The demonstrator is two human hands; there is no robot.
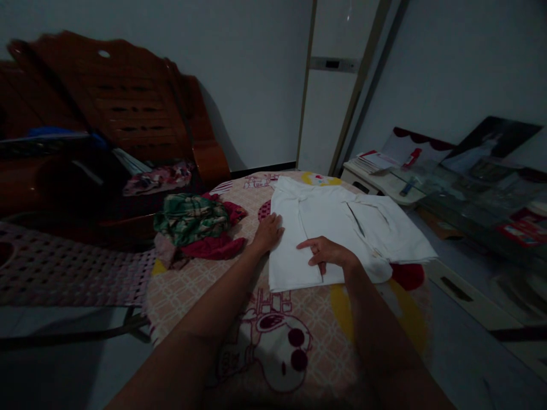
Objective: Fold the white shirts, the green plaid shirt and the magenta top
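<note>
To flatten the layers well, the left hand (269,232) should press lightly while the right hand (322,251) strokes outward. The left lies palm-down, fingers loosely extended, on the left side of the white, folded cloth garment (333,219); the right points its index finger, others curled, and whether it pinches cloth I cannot tell. Forearms reach over the near edge. The garment spans the middle of the round, pink-patterned, cloth-covered surface (183,285) toward its right edge; a crumpled green checked cloth (192,219) lies near the left edge
</note>
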